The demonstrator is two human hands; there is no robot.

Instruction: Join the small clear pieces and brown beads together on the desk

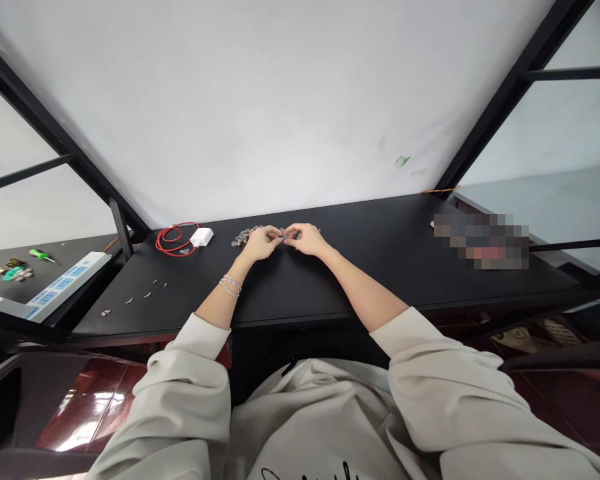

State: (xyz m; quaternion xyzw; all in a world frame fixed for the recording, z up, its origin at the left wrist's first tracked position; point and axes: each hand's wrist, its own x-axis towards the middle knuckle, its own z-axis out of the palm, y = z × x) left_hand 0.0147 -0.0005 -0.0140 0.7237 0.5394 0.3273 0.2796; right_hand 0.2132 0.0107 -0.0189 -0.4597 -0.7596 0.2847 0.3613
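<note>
You have a small gray bit point(286, 237) right between your two hands, just above the black table point(380, 260). Your left hand point(261, 244) and right hand point(305, 239) both seem to pinch it with thumb and fingertips, though it is too tiny to tell just what it is. You likely use your fingertips because it is so small, and two hands likely help it stay steady. The pile point(243, 237) sits by your left hand, maybe so it is easy to reach. The red cord point(161, 248) and white plug point(201, 237) lie farther left, well out of your way. Both your arms reach forward and lean in to meet, with your wrists low and your fingers curled toward each other.
</note>
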